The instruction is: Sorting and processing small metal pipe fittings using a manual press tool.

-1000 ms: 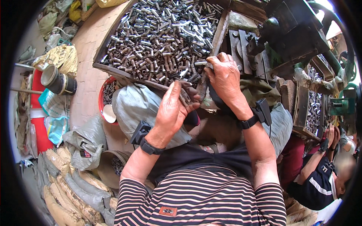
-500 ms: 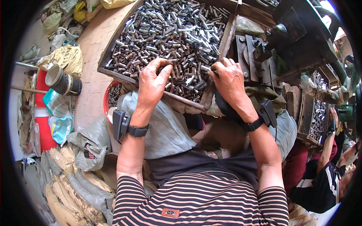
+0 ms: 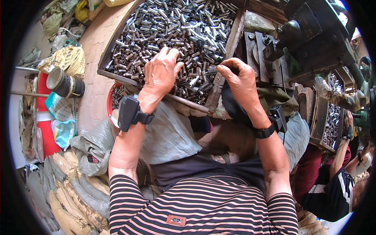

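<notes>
A shallow dark tray (image 3: 117, 77) is heaped with short metal tubes (image 3: 172, 29), some shiny silver, others brownish. Over its near part, my left hand (image 3: 161, 72) is back up with the fingers curled down among the tubes; the fingertips are mostly hidden. My right hand (image 3: 241, 82) is beside the tray's right rim, thumb and forefinger drawn together in a pinch. Whatever lies between those fingertips is too small or hidden to make out. Each wrist wears a black strap with a dark box.
Dark machinery (image 3: 313, 35) stands to the right of the tray. Below the tray's left corner sits a red bucket (image 3: 111, 100) holding more tubes. Filled sacks (image 3: 74, 196) lie at lower left. At far right a co-worker's arm (image 3: 340, 152) reaches toward another tube-filled box (image 3: 332, 121).
My left hand has turned back up and reached a little farther over the tubes. My right hand has shifted slightly, its wrist turned so the thumb-and-forefinger pinch shows.
</notes>
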